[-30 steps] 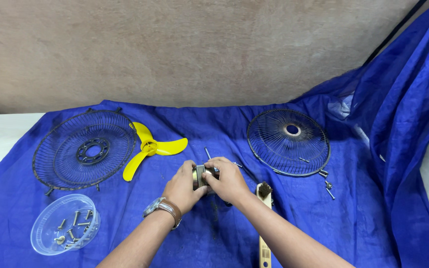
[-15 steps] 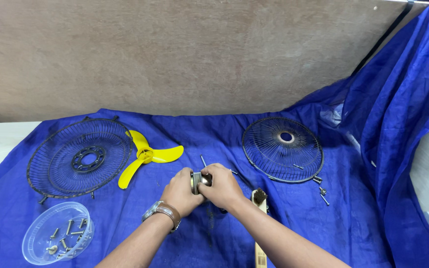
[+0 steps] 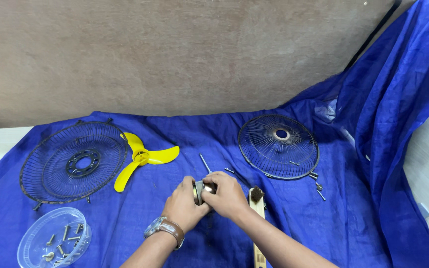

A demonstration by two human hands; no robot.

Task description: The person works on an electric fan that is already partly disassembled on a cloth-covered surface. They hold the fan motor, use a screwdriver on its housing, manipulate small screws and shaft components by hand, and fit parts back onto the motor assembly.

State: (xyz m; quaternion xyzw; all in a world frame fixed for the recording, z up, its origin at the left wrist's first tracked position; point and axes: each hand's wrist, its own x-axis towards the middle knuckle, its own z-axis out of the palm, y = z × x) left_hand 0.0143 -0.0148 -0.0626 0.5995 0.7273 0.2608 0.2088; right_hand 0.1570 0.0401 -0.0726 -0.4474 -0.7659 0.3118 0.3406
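Clear tub [image 3: 53, 241]: near left corner of the blue cloth [image 3: 175, 136]; one tub, holding loose screws and bolts, too jumbled to count.
Rear grille [image 3: 73, 162]: left, lying flat, dark hub plate at its middle; one.
Yellow blade [image 3: 142, 159]: just right of that grille, its tips reaching toward the rim; one piece, three vanes.
Left hand [image 3: 183, 208]: closed round the near-left side of the small motor part [image 3: 200, 190], fingers wrapped under it; a watch with a brown strap [image 3: 164, 228] on the wrist.
Small motor part: centre of the cloth, near edge, a short metal cylinder clamped between both hands, mostly covered; one.
Right hand [image 3: 227, 194]: closed over the top and right of the same part, fingers curled down on it.
Handling note: in my judgement a firm hold from the left hand, with the right doing any turning, would keep the part square; working low over the cloth means a dropped fastener stays close.
Loose shaft [image 3: 205, 163]: thin metal rod just beyond the hands; one, with a short bolt [image 3: 230, 170] to its right.
Wire brush [image 3: 257, 208]: wooden handle, just right of the right forearm; one.
Front grille [image 3: 278, 146]: right, flat, pale centre ring; one. Grilles total: two.
Stray screws [image 3: 319, 187]: at its near-right rim; about three.
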